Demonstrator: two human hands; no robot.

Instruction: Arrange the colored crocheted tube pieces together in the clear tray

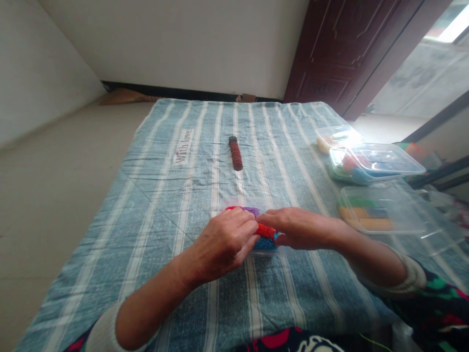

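Both hands meet over a small clear plastic box [234, 203] on the striped cloth. My left hand [223, 242] is curled, its fingertips pinching a red piece of foam clay [264, 230]. From the right, my right hand [296, 227] pinches the same red piece with closed fingers. Purple clay [252, 210] and blue clay [266, 243] show in the box beneath the hands. Most of the box is hidden by the hands.
A dark red clay stick with a black end [235, 153] lies farther back on the blue striped cloth [164, 195]. Three clear lidded boxes of coloured clay [373, 161] stand at the right. A dark wooden door [340, 49] is behind; bare floor lies left.
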